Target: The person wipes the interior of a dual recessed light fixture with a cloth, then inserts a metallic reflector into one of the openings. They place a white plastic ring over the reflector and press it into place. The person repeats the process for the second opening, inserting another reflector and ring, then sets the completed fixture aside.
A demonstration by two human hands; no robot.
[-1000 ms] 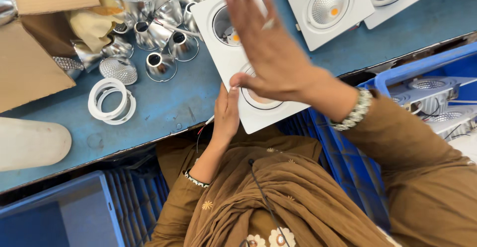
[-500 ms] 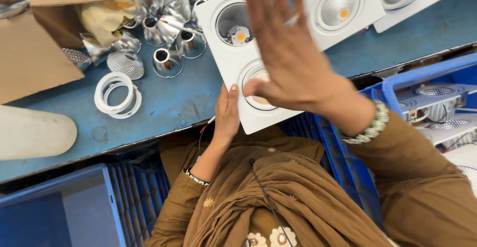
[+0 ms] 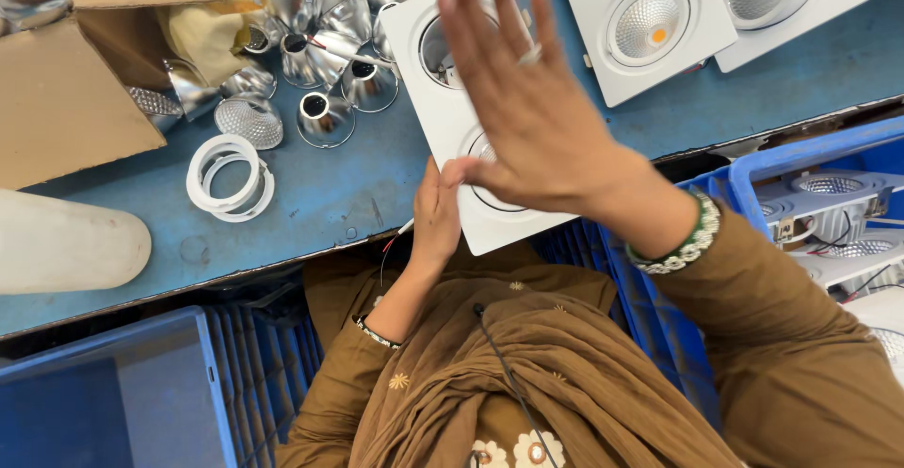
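A white two-lamp downlight panel [image 3: 414,54] lies on the blue table, its near end jutting over the edge. My left hand [image 3: 435,216] grips that near left edge of the panel. Raised flat above the panel, my right hand [image 3: 527,101] has its fingers spread and holds nothing; it hides much of the near lamp opening. A ring sits on one finger and a beaded bracelet [image 3: 676,242] on the wrist.
Several shiny metal reflector cones [image 3: 325,115] crowd the back left beside a cardboard box [image 3: 66,101]. White plastic rings [image 3: 226,176] lie nearby. More white lamp panels [image 3: 650,25] rest at the back right. Blue crates [image 3: 829,214] with fixtures stand right and lower left [image 3: 113,393].
My right hand has risen slightly and spread wider over the panel. The left hand keeps its hold on the panel's edge.
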